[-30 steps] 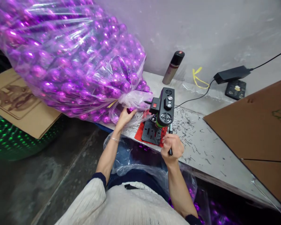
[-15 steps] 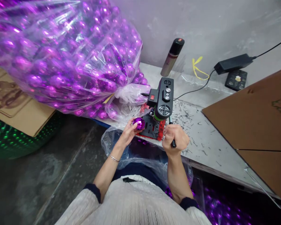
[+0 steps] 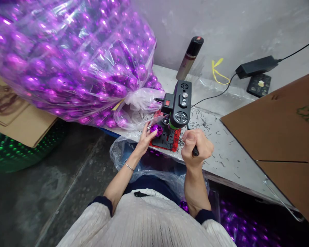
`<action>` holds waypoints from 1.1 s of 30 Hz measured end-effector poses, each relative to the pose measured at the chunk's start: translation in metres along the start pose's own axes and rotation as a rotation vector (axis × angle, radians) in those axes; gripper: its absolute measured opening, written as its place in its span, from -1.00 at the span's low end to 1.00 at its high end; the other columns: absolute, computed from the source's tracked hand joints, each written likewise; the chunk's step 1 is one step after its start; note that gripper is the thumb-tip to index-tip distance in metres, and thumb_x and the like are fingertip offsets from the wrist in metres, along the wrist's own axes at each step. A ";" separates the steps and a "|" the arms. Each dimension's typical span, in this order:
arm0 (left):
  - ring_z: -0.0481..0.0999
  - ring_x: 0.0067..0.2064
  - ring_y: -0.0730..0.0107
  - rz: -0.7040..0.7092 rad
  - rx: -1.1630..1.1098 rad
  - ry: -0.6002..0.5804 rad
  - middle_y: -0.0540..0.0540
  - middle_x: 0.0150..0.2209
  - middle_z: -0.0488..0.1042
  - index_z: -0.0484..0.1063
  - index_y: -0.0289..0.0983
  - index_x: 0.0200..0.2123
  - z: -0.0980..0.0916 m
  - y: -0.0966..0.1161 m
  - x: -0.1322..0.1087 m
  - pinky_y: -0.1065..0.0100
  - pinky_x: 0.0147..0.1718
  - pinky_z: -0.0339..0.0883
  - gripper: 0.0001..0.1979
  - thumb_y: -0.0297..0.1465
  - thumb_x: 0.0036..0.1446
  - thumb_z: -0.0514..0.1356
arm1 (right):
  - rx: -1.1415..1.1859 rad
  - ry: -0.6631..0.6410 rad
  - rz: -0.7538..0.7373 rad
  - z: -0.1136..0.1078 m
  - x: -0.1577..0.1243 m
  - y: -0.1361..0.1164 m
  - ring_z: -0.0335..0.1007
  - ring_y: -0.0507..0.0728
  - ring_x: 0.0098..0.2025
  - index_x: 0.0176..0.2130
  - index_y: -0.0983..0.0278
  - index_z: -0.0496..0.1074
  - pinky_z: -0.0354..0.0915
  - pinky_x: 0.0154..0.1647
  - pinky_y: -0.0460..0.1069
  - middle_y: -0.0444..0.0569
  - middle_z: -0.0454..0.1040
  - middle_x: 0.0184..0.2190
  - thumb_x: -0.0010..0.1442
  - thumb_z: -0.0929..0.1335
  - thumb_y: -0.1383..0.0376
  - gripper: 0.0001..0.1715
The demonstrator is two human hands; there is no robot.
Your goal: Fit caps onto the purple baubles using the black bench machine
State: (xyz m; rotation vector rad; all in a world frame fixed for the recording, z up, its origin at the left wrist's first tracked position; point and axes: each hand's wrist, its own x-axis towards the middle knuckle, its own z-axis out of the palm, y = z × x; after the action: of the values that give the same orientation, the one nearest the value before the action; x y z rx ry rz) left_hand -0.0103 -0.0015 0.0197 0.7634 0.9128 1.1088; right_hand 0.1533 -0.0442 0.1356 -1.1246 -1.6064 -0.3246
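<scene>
A shiny faceted purple ball (image 3: pixel 156 130) is held in the fingers of my left hand (image 3: pixel 145 139), just left of the black machine's head. My right hand (image 3: pixel 196 145) is wrapped round the black-gripped lever (image 3: pixel 195 151) on the machine's right side. The small bench machine (image 3: pixel 181 104) has round vents, silver knobs and a red switch, and stands on a dark slotted base plate (image 3: pixel 159 142) with red material round its edges. The machine's head hides whatever is beneath it.
A big clear bag of purple balls (image 3: pixel 74 68) fills the upper left. Behind the machine stand a spray can (image 3: pixel 190 58) and a power adapter (image 3: pixel 257 67). Small dark bits litter the bench (image 3: pixel 216 151). A cardboard box (image 3: pixel 280 137) bounds the right; an open plastic bag (image 3: pixel 123 154) hangs at the front edge.
My left hand has moved the purple ball slightly right and away from me, closer to the machine's head. My right hand has shifted a little to the right with the lever.
</scene>
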 end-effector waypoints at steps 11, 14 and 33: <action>0.61 0.08 0.13 0.313 0.376 0.037 -0.28 0.07 0.58 0.27 -0.26 0.15 0.005 -0.020 0.010 0.08 0.19 0.40 -0.35 -0.05 0.15 0.37 | 0.013 -0.010 -0.041 -0.002 -0.003 -0.003 0.31 -0.01 -0.51 -0.40 0.21 0.28 0.16 -0.45 -0.06 -0.15 0.41 -0.54 0.34 0.25 0.44 -0.73; 0.51 0.23 0.07 0.417 0.508 0.047 -0.30 0.21 0.49 0.26 -0.26 0.26 0.003 -0.025 0.013 0.05 0.27 0.32 -0.35 -0.05 0.24 0.28 | 0.013 -0.010 -0.056 -0.002 -0.003 -0.003 0.31 0.00 -0.50 -0.39 0.21 0.28 0.18 -0.44 -0.06 -0.15 0.40 -0.54 0.34 0.25 0.45 -0.74; 0.45 0.31 0.02 0.699 1.002 -0.090 -0.28 0.25 0.47 0.22 -0.19 0.34 0.001 -0.046 0.022 -0.11 0.37 0.20 -0.30 -0.07 0.24 0.31 | 0.009 -0.030 -0.040 -0.003 -0.006 -0.002 0.34 0.00 -0.49 -0.38 0.21 0.28 0.19 -0.43 -0.06 -0.13 0.41 -0.53 0.36 0.25 0.44 -0.74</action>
State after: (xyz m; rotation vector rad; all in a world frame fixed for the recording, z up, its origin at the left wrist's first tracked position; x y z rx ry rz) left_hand 0.0126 0.0069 -0.0247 2.0537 1.1550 1.1515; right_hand 0.1532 -0.0505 0.1319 -1.0964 -1.6570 -0.3282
